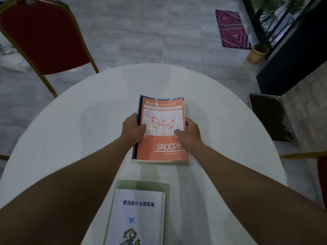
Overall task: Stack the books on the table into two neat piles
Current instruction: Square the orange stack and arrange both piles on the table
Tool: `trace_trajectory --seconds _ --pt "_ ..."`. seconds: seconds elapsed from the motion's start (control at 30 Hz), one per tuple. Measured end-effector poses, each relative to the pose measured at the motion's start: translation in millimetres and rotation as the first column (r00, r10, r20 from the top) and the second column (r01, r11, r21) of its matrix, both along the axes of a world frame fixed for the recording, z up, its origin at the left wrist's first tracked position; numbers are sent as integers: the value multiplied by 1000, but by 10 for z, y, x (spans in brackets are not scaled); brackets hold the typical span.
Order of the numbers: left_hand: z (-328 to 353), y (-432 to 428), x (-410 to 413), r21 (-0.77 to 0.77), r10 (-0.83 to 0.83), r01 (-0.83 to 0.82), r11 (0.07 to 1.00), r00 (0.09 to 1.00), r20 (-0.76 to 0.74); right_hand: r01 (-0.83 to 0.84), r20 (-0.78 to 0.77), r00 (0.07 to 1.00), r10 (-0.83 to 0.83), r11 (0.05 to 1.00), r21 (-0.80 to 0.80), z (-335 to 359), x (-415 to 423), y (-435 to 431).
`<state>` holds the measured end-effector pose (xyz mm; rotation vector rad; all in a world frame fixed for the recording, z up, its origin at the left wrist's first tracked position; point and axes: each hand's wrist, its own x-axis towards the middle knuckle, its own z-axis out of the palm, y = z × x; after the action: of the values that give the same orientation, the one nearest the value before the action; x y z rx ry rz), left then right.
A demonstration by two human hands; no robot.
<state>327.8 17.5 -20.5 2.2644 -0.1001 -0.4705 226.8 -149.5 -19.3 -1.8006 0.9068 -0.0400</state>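
Worktop: round, covered in a white cloth, carrying two groups of books.
Far pile: lies near the middle of the worktop; an orange Snoopy book is on top, with blue and dark edges of other books showing beneath it along its left and far sides.
Left hand: clamped on the left edge of the far pile, thumb lying on the orange cover, fingers curled around the side.
Right hand: clamped on the right edge of the same pile, thumb pressed on the cover, fingers wrapped down the side.
Near pile: lies at the close edge of the worktop between the two forearms; a white booklet with blue Chinese characters and a small blue aeroplane rests on a larger pale green book whose far margin shows beyond it.
Gap between piles: well apart, bare cloth between them.
Red chair: gold-framed, stands on the floor beyond the worktop to the left.
Patterned mat: pink and purple, on the floor at the far right, near a potted plant in a woven basket.
Tray of soil: on the floor just right of the worktop.
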Motion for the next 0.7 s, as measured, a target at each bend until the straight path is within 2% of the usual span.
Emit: trace_trajectory --seconds 0.2,0.27,0.37,0.57,0.7 --pt "-367 153 15 61 -70 70 996 998 1 -102 -102 991 83 974 -202 -307 50 185" --pt "-414 177 15 163 -91 88 983 996 10 -133 -149 984 98 958 -253 -363 65 241" --pt "-400 208 16 306 -146 136 942 989 10 -188 -342 937 64 921 -341 -354 72 307" --pt "-203 257 4 327 -188 228 917 971 -148 -233 -382 915 127 941 -246 -304 7 257" --pt "-77 415 -204 374 -217 237 897 972 -96 -209 -363 928 85 925 -318 -283 -185 294"
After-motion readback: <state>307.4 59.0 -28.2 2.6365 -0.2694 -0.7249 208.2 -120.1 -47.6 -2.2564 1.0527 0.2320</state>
